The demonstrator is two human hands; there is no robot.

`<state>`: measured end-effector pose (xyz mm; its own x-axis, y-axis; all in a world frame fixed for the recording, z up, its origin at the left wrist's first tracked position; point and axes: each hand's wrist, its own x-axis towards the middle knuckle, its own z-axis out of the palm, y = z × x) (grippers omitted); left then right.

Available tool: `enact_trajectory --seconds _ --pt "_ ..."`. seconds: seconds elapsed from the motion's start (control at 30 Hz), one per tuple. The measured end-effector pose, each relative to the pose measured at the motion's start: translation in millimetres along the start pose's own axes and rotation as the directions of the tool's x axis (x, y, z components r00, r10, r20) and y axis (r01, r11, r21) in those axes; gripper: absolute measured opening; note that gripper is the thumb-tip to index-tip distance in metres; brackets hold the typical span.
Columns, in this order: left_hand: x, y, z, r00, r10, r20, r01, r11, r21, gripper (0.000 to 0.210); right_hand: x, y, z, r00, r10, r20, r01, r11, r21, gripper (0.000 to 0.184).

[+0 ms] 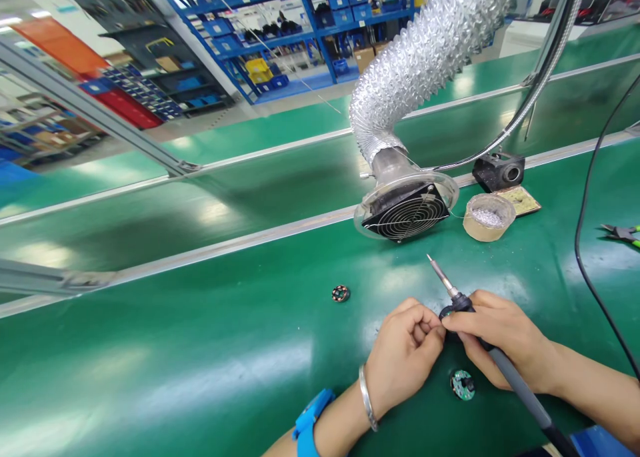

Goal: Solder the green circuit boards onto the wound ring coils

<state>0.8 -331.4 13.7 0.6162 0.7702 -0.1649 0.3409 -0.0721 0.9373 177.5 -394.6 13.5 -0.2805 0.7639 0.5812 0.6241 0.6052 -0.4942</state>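
Note:
My right hand (507, 340) is wrapped round a soldering iron (520, 387), its bare metal tip pointing up and left above the green mat. My left hand (405, 353) is closed in a pinch, fingertips almost meeting those of the right. Between the two hands shows part of a small dark round piece (445, 313), mostly covered by fingers; what the left fingers grip is hidden. Just below the hands lies a small round green circuit board (462, 385) with a black part on it. Further left sits a copper-wound ring (341, 293).
A fume extractor fan (413, 217) on a silver duct (425, 63) hangs beyond the hands. To its right stand a round tub (487, 218), a yellowish sponge tray (523, 201) and a black iron holder (500, 171). Cutters (623, 233) and a black cable (580, 223) lie right.

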Motion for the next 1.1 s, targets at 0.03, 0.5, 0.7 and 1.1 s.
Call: enact_trajectory --seconds 0.03,0.5,0.7,1.1 --pt "0.0 -0.1 -0.1 1.0 -0.007 -0.003 0.007 1.0 0.001 0.008 0.6 -0.2 0.0 1.0 -0.004 0.009 0.004 1.0 0.001 0.03" --pt "0.9 3.4 4.9 0.997 -0.061 -0.04 0.062 0.998 0.017 0.011 -4.1 -15.0 -37.1 0.973 0.218 -0.069 -0.203 0.962 0.181 0.033" --pt "-0.3 2.5 5.6 0.996 -0.076 -0.047 0.077 0.997 0.017 0.01 -2.0 -16.5 -39.9 0.967 0.253 -0.003 -0.242 0.927 0.286 0.02" --pt "-2.1 2.1 5.8 0.997 -0.054 -0.049 0.055 0.998 0.008 0.011 2.9 -19.8 -39.9 0.954 0.299 0.008 -0.29 0.917 0.273 0.019"
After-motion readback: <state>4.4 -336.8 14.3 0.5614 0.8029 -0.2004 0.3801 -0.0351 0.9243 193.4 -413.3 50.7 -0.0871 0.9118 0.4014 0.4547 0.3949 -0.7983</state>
